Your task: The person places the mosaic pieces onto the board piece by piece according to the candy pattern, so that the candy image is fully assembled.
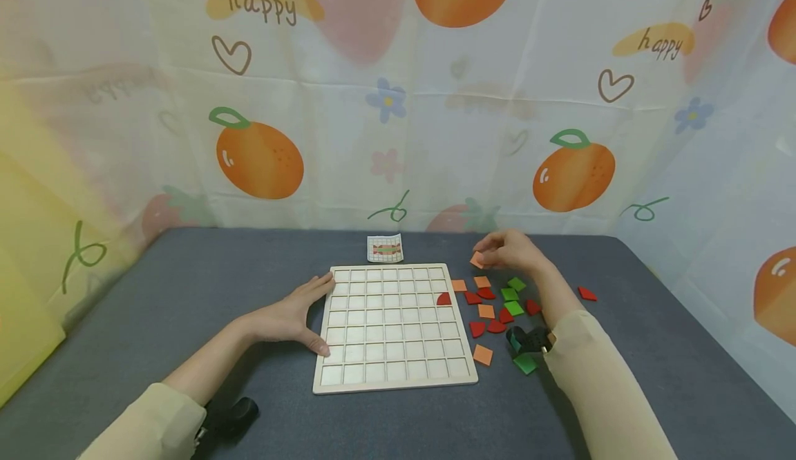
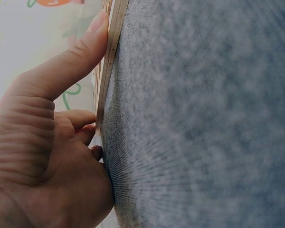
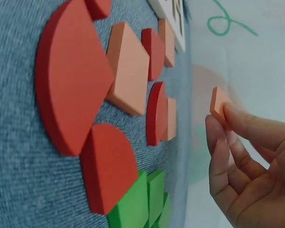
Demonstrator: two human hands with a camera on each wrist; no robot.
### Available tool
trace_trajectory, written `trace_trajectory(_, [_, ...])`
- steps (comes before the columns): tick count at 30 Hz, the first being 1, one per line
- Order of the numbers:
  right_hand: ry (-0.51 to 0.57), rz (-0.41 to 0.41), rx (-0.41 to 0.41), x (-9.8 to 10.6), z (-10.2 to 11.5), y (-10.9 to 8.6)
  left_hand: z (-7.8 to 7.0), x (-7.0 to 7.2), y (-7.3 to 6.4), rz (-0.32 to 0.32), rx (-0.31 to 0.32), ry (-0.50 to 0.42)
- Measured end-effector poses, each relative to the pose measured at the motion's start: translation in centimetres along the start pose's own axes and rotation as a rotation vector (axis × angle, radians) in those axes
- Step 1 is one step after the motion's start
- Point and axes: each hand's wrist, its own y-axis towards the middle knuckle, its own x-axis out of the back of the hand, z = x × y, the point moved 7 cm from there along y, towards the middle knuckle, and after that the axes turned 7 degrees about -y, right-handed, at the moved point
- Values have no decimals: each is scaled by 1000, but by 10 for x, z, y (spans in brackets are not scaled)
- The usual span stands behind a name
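Note:
A pale wooden grid board [image 1: 396,329] lies on the table with one red quarter-circle tile [image 1: 444,299] in a cell near its right edge. My left hand [image 1: 292,313] is spread along the board's left side, thumb and fingertips touching the rim. In the left wrist view the thumb [image 2: 71,64] rests against the board's edge [image 2: 109,61]. Beyond the board's upper right corner, my right hand [image 1: 506,249] pinches an orange square tile [image 1: 477,260] between thumb and fingers. The right wrist view shows this orange tile [image 3: 218,105] held above the table.
Right of the board lie loose red tiles [image 1: 497,326], orange tiles [image 1: 483,355] and green tiles [image 1: 513,308], several of each. One red tile [image 1: 586,293] sits farther right. A small printed pattern card [image 1: 385,248] lies behind the board. A patterned curtain [image 1: 385,156] hangs behind the table.

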Motion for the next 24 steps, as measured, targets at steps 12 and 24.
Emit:
trace_trajectory(12, [84, 151, 95, -9, 26, -7, 1, -1, 0, 3, 8, 0])
trace_trajectory(24, [11, 283, 156, -30, 44, -12, -1, 0, 0, 2, 6, 0])
